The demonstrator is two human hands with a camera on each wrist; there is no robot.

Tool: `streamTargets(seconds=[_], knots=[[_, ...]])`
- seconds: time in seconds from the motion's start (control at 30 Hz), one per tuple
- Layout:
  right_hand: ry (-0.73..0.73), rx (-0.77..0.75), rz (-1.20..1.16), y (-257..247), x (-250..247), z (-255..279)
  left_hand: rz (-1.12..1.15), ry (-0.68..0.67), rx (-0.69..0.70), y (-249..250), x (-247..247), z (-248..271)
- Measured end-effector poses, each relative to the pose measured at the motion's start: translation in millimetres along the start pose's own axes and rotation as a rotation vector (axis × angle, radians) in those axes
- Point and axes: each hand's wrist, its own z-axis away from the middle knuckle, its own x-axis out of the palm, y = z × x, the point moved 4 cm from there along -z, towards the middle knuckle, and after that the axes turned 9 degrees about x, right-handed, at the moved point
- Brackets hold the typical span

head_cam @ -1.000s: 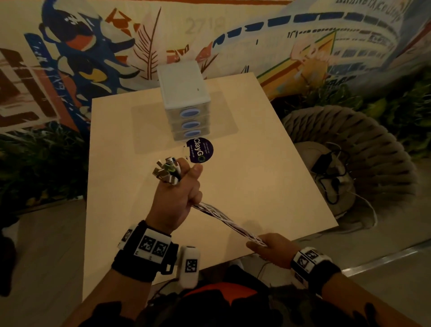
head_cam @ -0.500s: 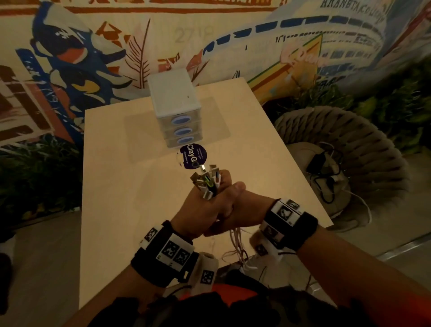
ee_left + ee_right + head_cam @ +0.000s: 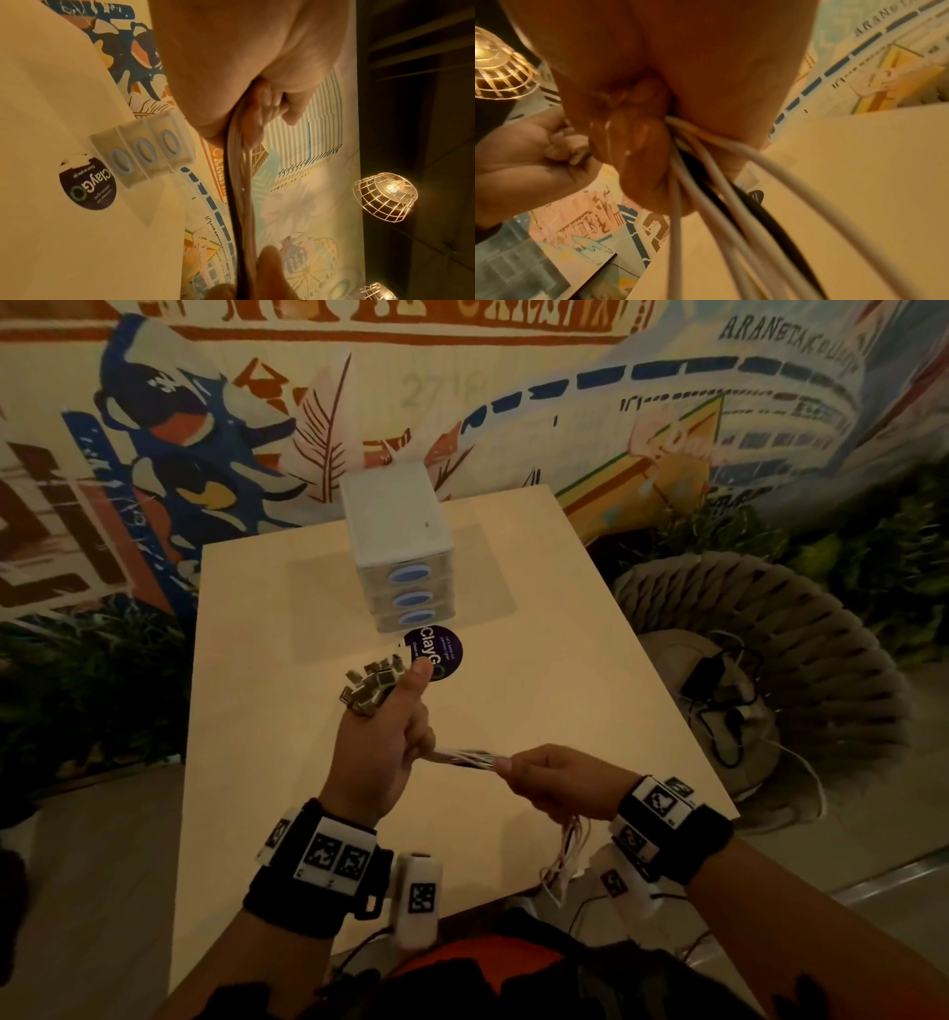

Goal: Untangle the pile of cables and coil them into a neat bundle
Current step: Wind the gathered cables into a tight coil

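— Where are the cables [image 3: 464, 757] right now?

— Low in the centre of the head view, stretched as a short flat band between the two hands, above the pale table [image 3: 539, 701]. Most are white, and the wrist views show a dark one among them.

— What is the left hand [image 3: 380, 752] doing?

— It is clenched around the bundle, thumb pointing up. The metal plug ends [image 3: 371, 686] fan out above the fist, just left of the thumb tip.

— And the right hand [image 3: 560, 783]?

— It sits to the right of the left one, a little lower in the frame, fingers curled tight on the same strands. Below it the loose lengths [image 3: 706, 203] spill out and hang down past the table's near edge.

— Do the hands touch?

— No, a short stretch of cable lies between them.

— Anything else on the table?

— A small white drawer unit [image 3: 398, 557] with three blue oval handles stands at upper centre, and a dark round sticker [image 3: 442, 650] lies just in front of it. A woven basket [image 3: 770, 660] sits on the floor at the right.
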Motion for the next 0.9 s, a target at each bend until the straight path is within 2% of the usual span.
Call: streamTargets(seconds=[0.07,0.17,0.23,0.4,0.5,0.6,0.67,0.73,0.83,0.9], knots=[[0.03,-0.006,0.122,-11.5,-6.5,3.6,-0.152,-0.025,0.044,2.4,-4.7,-1.5],[0.045,-0.034,0.227,-26.8,-13.6,7.6,-0.48,-0.131,0.175,7.3,-4.7,2.2],[0.042,-0.018,0.266,-30.9,-16.0,7.6,-0.592,-0.18,0.239,7.2,-0.2,3.9],[-0.131,0.038,0.21,-43.6,-4.6,1.9,-0.562,-0.247,0.26,7.6,14.0,7.1],[-0.151,0.03,0.199,-56.4,12.0,-7.7,-0.51,-0.257,0.259,13.2,18.2,3.2],[-0.105,0.031,0.268,-56.3,11.3,-13.8,-0.527,-0.236,0.261,19.7,12.9,-5.7],[-0.064,0.043,0.201,-51.0,1.3,-14.5,-0.542,-0.175,0.265,20.3,5.5,-10.4],[0.014,0.041,0.24,-47.5,-7.2,-14.9,-0.532,-0.124,0.286,16.2,-0.3,-12.7],[0.107,0.042,0.373,-46.3,-12.3,-18.0,-0.651,-0.234,0.423,1.2,-3.4,-14.8],[0.109,0.075,0.279,-45.8,-14.4,-22.2,-0.774,-0.321,0.468,-11.2,-6.3,-17.5]])
